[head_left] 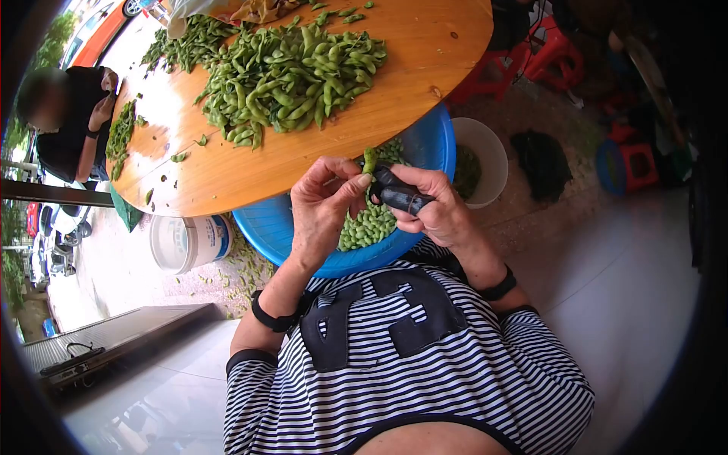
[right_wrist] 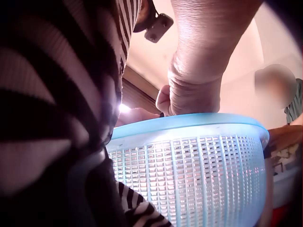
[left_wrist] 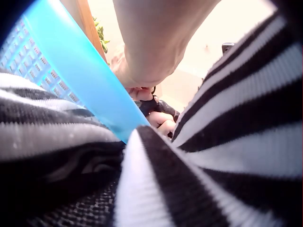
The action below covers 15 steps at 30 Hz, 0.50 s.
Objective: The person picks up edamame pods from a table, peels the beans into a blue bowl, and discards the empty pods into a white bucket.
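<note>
In the head view my left hand (head_left: 322, 203) pinches a green soybean pod (head_left: 369, 161) between thumb and fingers. My right hand (head_left: 434, 203) meets it from the other side, its thumb and a finger in black covers (head_left: 402, 199), gripping the pod's lower part. Both hands are over a blue basket (head_left: 262, 231) on the lap, where shelled green beans (head_left: 368, 227) lie. The left wrist view shows the basket's rim (left_wrist: 90, 80) beside the forearm, with the fingers partly hidden. In the right wrist view, the basket's slatted wall (right_wrist: 189, 170) stands below the wrist.
A heap of pods (head_left: 296, 76) covers part of the wooden table (head_left: 425, 45), whose edge overhangs the basket. White buckets stand left (head_left: 186, 244) and right (head_left: 485, 155) of the basket. Another person (head_left: 72, 121) sits across the table. Red stools (head_left: 557, 57) are at the right.
</note>
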Motion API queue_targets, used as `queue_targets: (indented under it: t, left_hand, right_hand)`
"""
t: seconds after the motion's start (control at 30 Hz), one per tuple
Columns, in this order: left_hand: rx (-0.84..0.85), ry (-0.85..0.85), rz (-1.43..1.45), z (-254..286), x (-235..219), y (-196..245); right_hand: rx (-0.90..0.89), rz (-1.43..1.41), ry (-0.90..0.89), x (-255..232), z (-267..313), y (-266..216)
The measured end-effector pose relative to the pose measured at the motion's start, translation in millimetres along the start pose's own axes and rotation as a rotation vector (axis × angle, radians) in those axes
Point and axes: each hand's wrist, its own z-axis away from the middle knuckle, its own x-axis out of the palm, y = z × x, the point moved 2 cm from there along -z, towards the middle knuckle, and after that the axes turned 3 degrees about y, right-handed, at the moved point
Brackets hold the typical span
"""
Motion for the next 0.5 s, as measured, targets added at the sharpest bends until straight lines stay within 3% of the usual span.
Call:
queue_targets:
  t: [0.13,0.27,0.37,0.43,0.5]
  left_hand:
    - [0.050,0.038,-0.045,3.2,3.1,2.6]
    - [0.068,0.017,-0.063,4.5,2.2,2.0]
    - [0.072,-0.063,0.032,3.0,-4.1,1.4]
    - [-0.177,-0.268,0.383,-3.3,-7.3,-2.1]
    - [-0.240,-0.288,0.434,-6.2,-8.6,-8.6]
  right_hand:
    - [0.001,-0.132,-0.070,0.3,0.5,-1.8]
    - [-0.049,-0.061,-0.038,-3.3,-0.3,4.3]
    - [-0.071,-0.181,-0.161,-8.2,-1.3,7.1]
    - [0.061,-0.260,-0.077,-4.7,0.1,3.9]
    - [0.044,-0.337,-0.148,-9.7,-1.1,9.6]
